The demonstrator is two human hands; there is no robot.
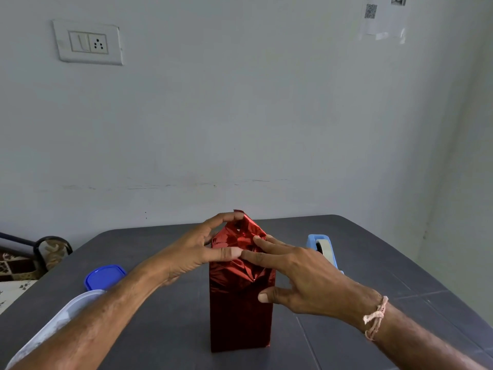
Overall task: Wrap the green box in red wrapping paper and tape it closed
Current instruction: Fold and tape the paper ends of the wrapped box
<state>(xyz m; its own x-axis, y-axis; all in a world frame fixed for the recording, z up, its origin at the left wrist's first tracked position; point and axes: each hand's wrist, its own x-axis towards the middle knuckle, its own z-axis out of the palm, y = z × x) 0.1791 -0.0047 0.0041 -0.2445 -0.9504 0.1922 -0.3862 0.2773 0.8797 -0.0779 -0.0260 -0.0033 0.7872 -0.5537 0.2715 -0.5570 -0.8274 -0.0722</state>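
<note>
A tall box wrapped in shiny red wrapping paper [240,308] stands upright in the middle of the dark table [373,329]; no green shows. The paper at its top is crumpled and folded inward. My left hand [192,252] reaches from the left, its thumb pressing the front of the fold and its index finger arched over the top flap. My right hand [301,271] comes from the right with straight fingers pressing the folded paper down, thumb against the box's right side. A blue tape dispenser [322,249] with a roll of tape sits behind my right hand.
A blue plastic lid [105,276] lies at the left of the table, and a translucent container [53,324] sits under my left forearm. The wall stands close behind the table. A chair back [52,249] shows at the far left.
</note>
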